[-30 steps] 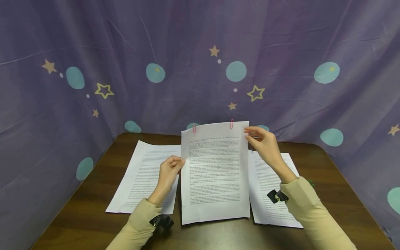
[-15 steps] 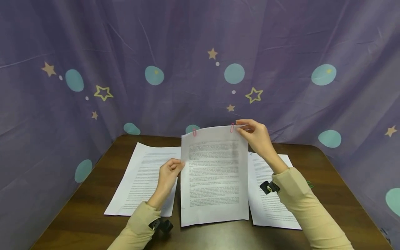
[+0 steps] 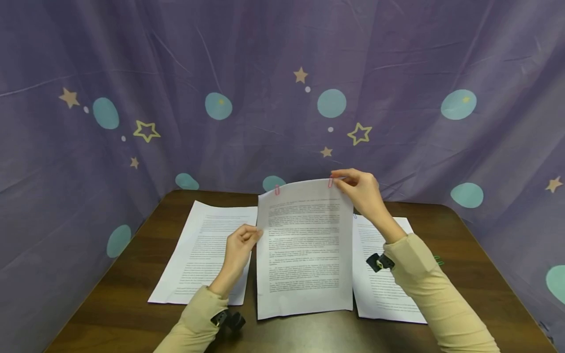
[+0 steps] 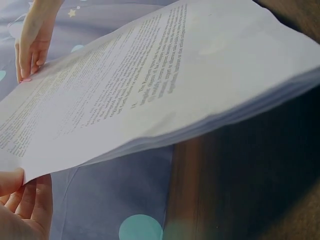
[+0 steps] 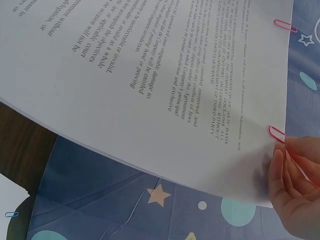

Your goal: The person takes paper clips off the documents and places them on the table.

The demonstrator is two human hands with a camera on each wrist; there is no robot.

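I see the left hand [image 3: 239,245] pinching the paper stack [image 3: 304,255], the right hand [image 3: 363,193] apparently one pink clip [image 3: 330,182]; crooked tugging could cause tearing.

A sheaf of white printed pages [image 3: 304,250], raised over the counter [image 3: 472,274], its top edge gently bowed and fitted with two pink paper clips [image 3: 277,189].

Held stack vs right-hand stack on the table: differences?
Pose: the held stack is raised, top edge bowed; the right stack lies on the table.
Clips: the held stack carries two pink clips; the right stack shows a blue clip.
Shared: both are white pages with dark print.
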